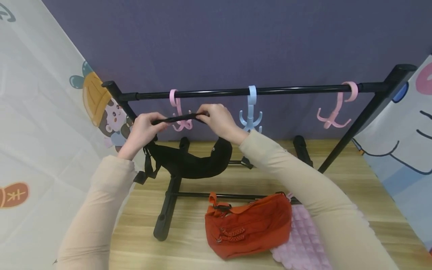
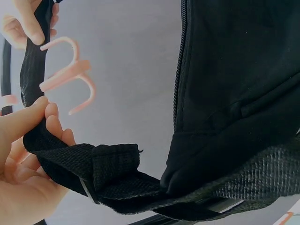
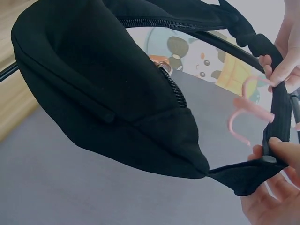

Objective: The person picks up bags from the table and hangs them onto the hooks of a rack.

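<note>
A black waist bag with a zipper hangs below my two hands by its webbing strap. My left hand pinches the strap near its left end, close to a buckle adjuster and a folded webbing end that show in the left wrist view. With thumb and fingers, my right hand grips the strap's other end. Between the hands the strap is stretched out, overlapping a pink hook hanger in the head view. Loose strap ends dangle at the bag's left side.
A black rack's top bar carries the pink hanger, a blue hook hanger and another pink hanger at right. Below, an orange-red bag lies on the wooden floor, overlapping a pink quilted item. Printed curtains flank both sides.
</note>
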`<state>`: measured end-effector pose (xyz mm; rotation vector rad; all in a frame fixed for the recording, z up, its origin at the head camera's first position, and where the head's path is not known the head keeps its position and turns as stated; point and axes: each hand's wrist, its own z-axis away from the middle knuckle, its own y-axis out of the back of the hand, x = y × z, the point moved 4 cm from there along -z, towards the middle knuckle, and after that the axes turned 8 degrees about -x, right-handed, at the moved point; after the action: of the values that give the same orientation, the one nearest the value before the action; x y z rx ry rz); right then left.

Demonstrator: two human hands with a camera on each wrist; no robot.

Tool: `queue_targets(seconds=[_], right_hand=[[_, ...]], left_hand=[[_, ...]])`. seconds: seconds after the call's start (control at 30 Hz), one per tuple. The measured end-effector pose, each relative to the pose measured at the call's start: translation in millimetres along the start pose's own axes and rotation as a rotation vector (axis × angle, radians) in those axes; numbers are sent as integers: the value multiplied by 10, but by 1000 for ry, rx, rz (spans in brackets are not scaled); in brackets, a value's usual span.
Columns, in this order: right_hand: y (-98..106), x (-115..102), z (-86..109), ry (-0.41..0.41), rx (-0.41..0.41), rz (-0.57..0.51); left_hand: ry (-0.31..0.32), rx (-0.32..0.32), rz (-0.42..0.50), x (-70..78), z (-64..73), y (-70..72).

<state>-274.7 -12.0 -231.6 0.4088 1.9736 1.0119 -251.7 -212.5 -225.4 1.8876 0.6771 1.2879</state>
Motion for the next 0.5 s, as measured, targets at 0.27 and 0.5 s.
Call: queue_targets(seconds=[0.27,0.5], right_hand=[[-84,74,-80,-28,-22,20],[-184,153,-90,-61,-60,17]], left_hand=[[27,-8,11,-139,-83,-79],[46,-67,-2,-255,-108,-173]])
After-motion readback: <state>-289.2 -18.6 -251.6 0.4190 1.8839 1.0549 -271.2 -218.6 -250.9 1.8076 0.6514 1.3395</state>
